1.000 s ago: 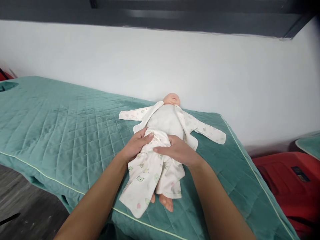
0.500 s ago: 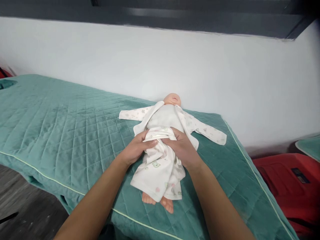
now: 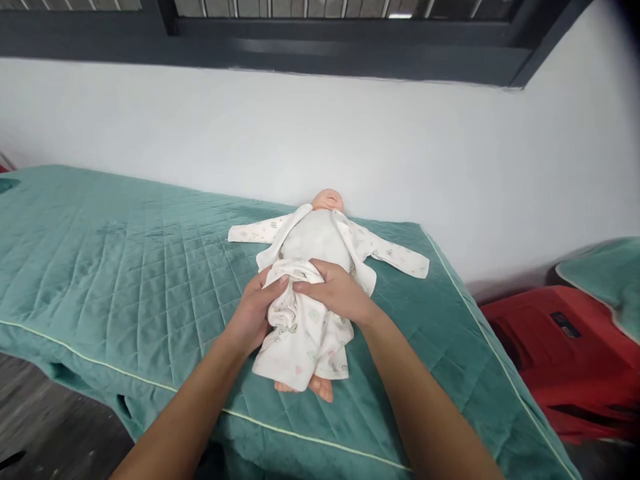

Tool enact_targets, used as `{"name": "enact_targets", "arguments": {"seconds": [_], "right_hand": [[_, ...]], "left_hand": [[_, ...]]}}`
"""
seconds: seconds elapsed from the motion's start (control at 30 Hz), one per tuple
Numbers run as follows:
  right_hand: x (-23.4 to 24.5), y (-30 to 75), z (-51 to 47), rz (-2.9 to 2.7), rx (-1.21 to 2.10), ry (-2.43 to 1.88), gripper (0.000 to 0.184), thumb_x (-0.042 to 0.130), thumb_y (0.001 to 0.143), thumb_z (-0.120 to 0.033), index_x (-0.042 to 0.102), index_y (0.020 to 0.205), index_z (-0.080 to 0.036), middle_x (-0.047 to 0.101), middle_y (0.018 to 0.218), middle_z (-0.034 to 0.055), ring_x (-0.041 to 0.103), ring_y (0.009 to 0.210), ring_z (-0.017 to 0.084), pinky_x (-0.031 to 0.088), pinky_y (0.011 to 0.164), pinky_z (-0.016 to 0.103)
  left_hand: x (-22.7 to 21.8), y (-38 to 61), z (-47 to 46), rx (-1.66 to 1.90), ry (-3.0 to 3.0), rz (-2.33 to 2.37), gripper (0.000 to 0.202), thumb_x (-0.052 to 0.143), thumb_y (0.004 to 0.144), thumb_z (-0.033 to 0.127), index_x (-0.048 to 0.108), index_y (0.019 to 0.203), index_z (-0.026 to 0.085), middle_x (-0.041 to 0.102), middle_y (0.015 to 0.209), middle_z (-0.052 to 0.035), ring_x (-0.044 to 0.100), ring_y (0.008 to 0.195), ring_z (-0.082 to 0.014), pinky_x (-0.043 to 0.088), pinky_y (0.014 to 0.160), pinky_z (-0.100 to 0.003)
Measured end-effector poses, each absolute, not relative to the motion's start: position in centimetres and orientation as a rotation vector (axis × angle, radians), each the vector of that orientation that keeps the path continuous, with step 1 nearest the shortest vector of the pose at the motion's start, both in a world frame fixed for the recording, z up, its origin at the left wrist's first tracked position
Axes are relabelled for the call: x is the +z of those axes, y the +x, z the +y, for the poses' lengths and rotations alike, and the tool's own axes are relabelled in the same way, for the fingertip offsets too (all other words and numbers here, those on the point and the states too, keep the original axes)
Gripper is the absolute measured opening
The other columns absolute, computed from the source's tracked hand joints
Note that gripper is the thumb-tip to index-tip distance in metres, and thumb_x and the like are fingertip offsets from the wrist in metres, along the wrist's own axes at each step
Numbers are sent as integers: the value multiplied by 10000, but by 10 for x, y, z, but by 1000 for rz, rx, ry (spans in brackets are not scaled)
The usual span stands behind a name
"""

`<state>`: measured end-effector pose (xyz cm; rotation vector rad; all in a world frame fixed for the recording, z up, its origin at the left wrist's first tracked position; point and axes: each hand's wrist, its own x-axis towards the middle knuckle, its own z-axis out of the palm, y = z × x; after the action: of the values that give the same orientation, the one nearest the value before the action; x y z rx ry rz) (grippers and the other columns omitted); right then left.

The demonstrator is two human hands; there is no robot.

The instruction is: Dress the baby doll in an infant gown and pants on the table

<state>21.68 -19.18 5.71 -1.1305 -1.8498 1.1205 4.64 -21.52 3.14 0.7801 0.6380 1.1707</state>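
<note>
A baby doll (image 3: 327, 199) lies on its back on a green quilted bed (image 3: 125, 253), head toward the wall. An open white printed top (image 3: 395, 255) is spread under it with both sleeves stretched out. White printed trousers (image 3: 300, 333) cover its legs, and its bare feet (image 3: 320, 387) stick out at the bottom. My left hand (image 3: 253, 310) grips the waistband on the left side, fingers curled into the cloth. On the waistband's right side my right hand (image 3: 335, 290) is closed on the fabric at the doll's belly.
A white wall runs behind the bed under a dark window frame (image 3: 320, 40). A red object (image 3: 565, 353) stands on the floor at the right, beside another green padded edge (image 3: 605, 280). Dark floor (image 3: 45, 427) shows at lower left.
The trousers have been drawn up the doll's legs toward its waist, bunching at the belly; both hands moved up with them. The camera has tilted up, showing more window.
</note>
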Motion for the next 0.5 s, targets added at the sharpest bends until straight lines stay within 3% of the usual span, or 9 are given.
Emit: {"name": "enact_targets", "arguments": {"seconds": [0.17,0.33,0.5], "right_hand": [[53,220,-188,-2088,959,-1129,243,753,736,-376,628,808,-180,650,780,-24,577,763,145,404,702,236],[52,221,-189,-2307,854,-1134,76,715,733,-213,687,791,-174,710,808,12,612,787,161,381,691,232],[54,224,-191,-2406,841,-1091,67,682,731,-189,730,779,-187,740,830,12,639,802,168,384,695,239]], "left_hand": [[53,47,-272,1102,649,810,453,778,732,294,689,1155,157,746,845,-61,664,630,-166,498,574,-247],[65,58,-322,1147,554,900,421,731,783,326,695,1167,157,753,986,-90,711,901,-277,565,717,-331],[50,68,-355,1205,330,1000,333,785,735,299,718,1042,189,739,1079,-87,687,1070,-289,592,827,-339]]}}
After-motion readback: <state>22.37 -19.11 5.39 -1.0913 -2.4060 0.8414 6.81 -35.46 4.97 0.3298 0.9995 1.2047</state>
